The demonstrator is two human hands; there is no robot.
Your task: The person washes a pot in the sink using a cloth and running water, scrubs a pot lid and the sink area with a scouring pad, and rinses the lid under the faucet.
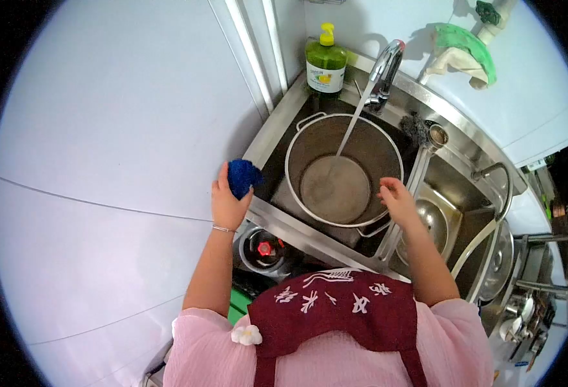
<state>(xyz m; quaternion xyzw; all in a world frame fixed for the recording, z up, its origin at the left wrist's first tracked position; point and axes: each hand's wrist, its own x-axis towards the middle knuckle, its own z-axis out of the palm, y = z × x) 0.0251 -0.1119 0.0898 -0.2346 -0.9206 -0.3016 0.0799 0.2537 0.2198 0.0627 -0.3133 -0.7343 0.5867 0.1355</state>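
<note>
A large metal pot (335, 206) is seated in the left basin (272, 161) of a steel sink, with its mouth turned upward and its two loop handles placed at the rear left and the front right. A stream of water (355, 122) is delivered into the pot from the metal faucet (387, 68), which is mounted at the rear of the sink. A blue scrubbing pad (244, 178) is held in the left hand (230, 200), above the left edge of the sink and apart from the pot; the grip is closed around the pad, with the fingers at one side and the thumb at the other. The right hand (397, 198) is placed at the right side of the pot's rim; its grip is partly open, the fingers are loosely bent, and nothing is seen to be held. Whether the rim is touched cannot be told.

A green soap bottle (326, 64) with a yellow pump is stood upright at the rear left corner. A dark scourer (414, 128) and a small metal cup (437, 135) are located side by side behind the divider. In the right basin (448, 179), a round metal vessel (429, 222) is partly hidden by the right forearm. A pale hose (474, 248) is extended across that basin.
</note>
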